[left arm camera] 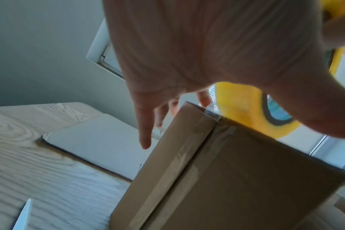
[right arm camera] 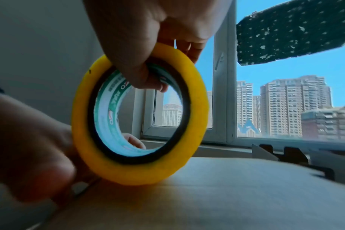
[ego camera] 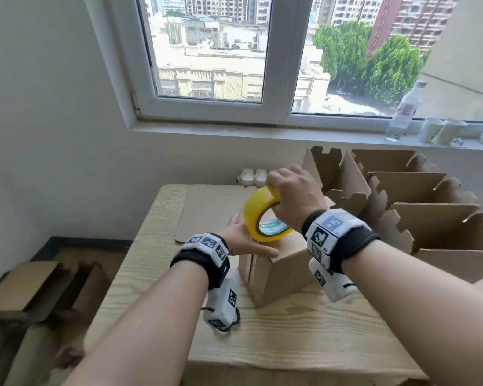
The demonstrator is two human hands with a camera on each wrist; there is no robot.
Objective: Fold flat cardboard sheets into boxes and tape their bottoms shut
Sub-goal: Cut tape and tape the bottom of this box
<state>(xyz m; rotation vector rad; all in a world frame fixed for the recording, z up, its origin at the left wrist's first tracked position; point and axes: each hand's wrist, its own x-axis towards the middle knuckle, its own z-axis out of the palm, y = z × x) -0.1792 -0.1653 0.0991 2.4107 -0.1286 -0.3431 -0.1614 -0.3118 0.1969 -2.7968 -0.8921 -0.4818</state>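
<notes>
A brown cardboard box (ego camera: 279, 271) stands on the wooden table (ego camera: 304, 338), its closed flaps facing up. Clear tape runs down the seam on the box (left arm camera: 217, 179) side. A yellow tape roll (ego camera: 258, 215) stands on edge on the box top (right arm camera: 236, 194). My right hand (ego camera: 293, 193) grips the tape roll (right arm camera: 140, 171) from above, fingers (right arm camera: 140, 74) hooked through its core. My left hand (ego camera: 244, 240) rests on the box's left top edge beside the roll, thumb along the near edge. In the left wrist view its fingers (left arm camera: 146, 132) hang straight over the box's far side.
A flat cardboard sheet (ego camera: 212, 210) lies on the table behind the box. Several open folded boxes (ego camera: 418, 207) crowd the right side. More cardboard (ego camera: 25, 299) is stacked on the floor at left. A water bottle (ego camera: 405, 110) and paper cups (ego camera: 441, 130) stand on the window sill.
</notes>
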